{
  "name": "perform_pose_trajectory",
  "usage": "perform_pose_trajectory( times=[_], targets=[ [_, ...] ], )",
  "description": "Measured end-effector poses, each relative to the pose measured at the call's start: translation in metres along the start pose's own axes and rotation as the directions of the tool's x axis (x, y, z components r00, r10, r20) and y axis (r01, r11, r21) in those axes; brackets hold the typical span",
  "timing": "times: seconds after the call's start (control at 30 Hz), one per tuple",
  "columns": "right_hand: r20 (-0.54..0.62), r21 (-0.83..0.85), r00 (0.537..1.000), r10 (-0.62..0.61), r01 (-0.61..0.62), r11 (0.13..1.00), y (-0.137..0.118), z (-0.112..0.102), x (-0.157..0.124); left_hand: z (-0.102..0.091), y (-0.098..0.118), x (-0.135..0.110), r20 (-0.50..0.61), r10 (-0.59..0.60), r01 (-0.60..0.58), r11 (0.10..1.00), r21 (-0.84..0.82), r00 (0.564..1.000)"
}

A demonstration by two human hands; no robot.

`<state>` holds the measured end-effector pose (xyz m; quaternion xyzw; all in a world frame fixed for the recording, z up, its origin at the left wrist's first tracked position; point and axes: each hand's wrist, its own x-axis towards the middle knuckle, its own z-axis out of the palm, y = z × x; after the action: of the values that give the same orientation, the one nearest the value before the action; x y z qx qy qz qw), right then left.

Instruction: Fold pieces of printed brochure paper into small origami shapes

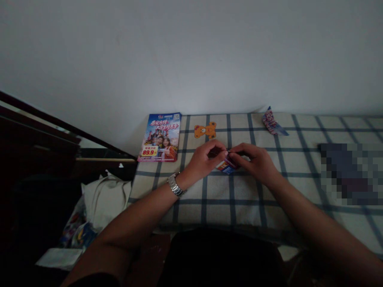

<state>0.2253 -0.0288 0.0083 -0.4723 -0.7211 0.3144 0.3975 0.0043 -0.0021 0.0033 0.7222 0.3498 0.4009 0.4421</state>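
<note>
My left hand and my right hand meet over the checked cloth, fingers pinched together on a small folded piece of coloured paper. The paper shows blue, red and white print and hangs just below my fingertips. A metal watch sits on my left wrist. Both forearms reach in from the bottom of the view.
A colourful flyer lies at the cloth's back left corner, with an orange bear shape beside it. Another folded paper piece rests near the wall. A pixelated patch covers the right. Cloth and bags lie lower left.
</note>
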Motion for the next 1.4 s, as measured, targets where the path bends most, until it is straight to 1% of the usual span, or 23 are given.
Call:
perform_pose_trajectory(
  times=[0.1,0.2,0.33,0.43,0.63,0.77,0.87,0.97,1.07,1.17,1.4],
  targets=[
    [0.006,0.124,0.998,0.069,-0.069,0.990,-0.001,0.001,0.001,-0.001,-0.001,0.001,-0.018,-0.004,0.004,1.000,-0.030,1.000],
    [0.012,0.278,0.986,0.164,-0.160,0.947,-0.001,0.001,0.002,-0.002,-0.004,0.002,-0.084,-0.010,0.006,0.999,-0.049,0.996],
    [0.029,0.320,0.969,0.245,-0.241,0.916,0.000,0.000,0.003,-0.003,-0.009,0.004,-0.204,-0.009,-0.001,0.999,-0.050,0.979],
    [0.035,0.336,0.963,0.269,-0.265,0.904,0.003,0.000,0.004,-0.003,-0.012,0.006,-0.232,-0.003,-0.015,0.997,-0.074,0.973],
    [-0.042,0.324,0.964,0.263,-0.236,0.916,0.008,0.000,0.005,-0.002,-0.012,0.004,-0.161,-0.011,0.005,0.999,-0.038,0.987],
    [-0.044,0.271,0.969,0.245,-0.224,0.936,0.008,-0.001,0.005,-0.003,-0.010,0.001,-0.081,0.048,-0.050,0.998,-0.025,0.996],
    [-0.036,0.228,0.972,0.231,-0.218,0.949,0.008,-0.002,0.005,-0.003,-0.007,0.001,-0.023,0.069,-0.069,0.997,0.024,0.997],
    [-0.026,0.214,0.973,0.227,-0.217,0.953,0.008,-0.001,0.005,-0.003,-0.006,0.002,-0.024,0.053,-0.052,0.997,0.056,0.998],
    [-0.027,0.213,0.972,0.234,-0.223,0.951,0.007,-0.002,0.005,-0.003,-0.006,0.002,-0.032,0.040,-0.039,0.998,0.041,0.999],
    [-0.024,0.209,0.970,0.241,-0.230,0.950,0.005,-0.002,0.005,-0.003,-0.006,0.001,-0.033,0.045,-0.044,0.999,0.030,0.998],
    [-0.003,0.199,0.977,0.214,-0.209,0.957,0.004,-0.001,0.003,-0.003,-0.006,0.000,-0.026,0.056,-0.055,0.998,0.031,0.998]
  ],
)
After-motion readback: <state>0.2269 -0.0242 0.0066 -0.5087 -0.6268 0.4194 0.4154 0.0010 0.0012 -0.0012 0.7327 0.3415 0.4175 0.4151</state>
